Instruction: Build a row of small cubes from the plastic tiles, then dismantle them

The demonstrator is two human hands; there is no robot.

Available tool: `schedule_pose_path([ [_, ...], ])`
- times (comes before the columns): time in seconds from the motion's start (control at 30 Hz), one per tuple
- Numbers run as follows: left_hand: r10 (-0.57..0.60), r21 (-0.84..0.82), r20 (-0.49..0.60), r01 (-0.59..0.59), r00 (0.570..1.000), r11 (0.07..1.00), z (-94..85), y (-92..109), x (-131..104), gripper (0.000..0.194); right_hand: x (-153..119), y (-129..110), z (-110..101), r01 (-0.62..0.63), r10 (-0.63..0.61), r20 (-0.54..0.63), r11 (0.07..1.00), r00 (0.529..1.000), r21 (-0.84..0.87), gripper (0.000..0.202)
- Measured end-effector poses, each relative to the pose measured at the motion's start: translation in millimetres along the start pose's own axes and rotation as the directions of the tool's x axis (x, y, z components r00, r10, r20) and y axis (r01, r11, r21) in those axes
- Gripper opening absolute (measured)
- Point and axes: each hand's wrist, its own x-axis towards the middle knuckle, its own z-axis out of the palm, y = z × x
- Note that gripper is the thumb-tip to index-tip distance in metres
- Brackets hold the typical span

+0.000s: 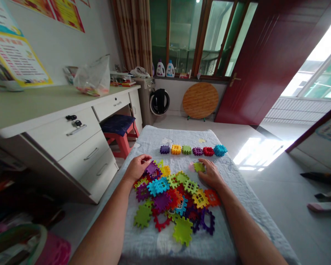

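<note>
My left hand (138, 168) is at the far left side of a loose pile of plastic interlocking tiles. Its fingers are curled at the edge of a purple tile (151, 168). My right hand (212, 173) grips a light green tile (199, 167) between thumb and fingers, just beyond the pile's right side. Notched tiles overlap between my arms, among them a blue window tile (158, 186), a yellow window tile (200, 198), an orange tile (212, 197) and a green tile (182, 230). Behind them runs a row of assembled blocks, with a blue block (220, 150) at its right end.
A grey-blue cloth (165, 136) covers the table. To the left are a desk with drawers (71, 129), a plastic bag (93, 77) on it and a red stool (123, 141). A round wooden tabletop (200, 101) leans at the back wall beside a washing machine (146, 99).
</note>
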Motion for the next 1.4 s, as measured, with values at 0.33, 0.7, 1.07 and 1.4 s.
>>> schedule_pose_path([
  [0.33,0.125,-0.093,-0.14,-0.139,0.982,0.986,5.5,29,-9,0.029,-1,0,0,-0.014,0.014,0.018,1.0,1.0,0.013,0.051],
  [0.7,0.066,-0.018,0.041,-0.066,0.997,0.998,-4.6,28,-8,0.035,0,0,-2,-0.026,0.024,0.051,0.999,0.998,0.027,0.053],
  [1.07,0.174,0.295,0.324,-0.274,0.93,0.915,11.2,34,-15,0.042,0,1,-2,-0.03,0.028,0.052,0.999,0.998,0.038,0.053],
  [1.4,0.253,0.233,0.25,-0.312,0.935,0.921,21.6,41,-14,0.044,0,-1,-3,-0.048,0.046,0.061,0.999,0.997,0.024,0.051],
])
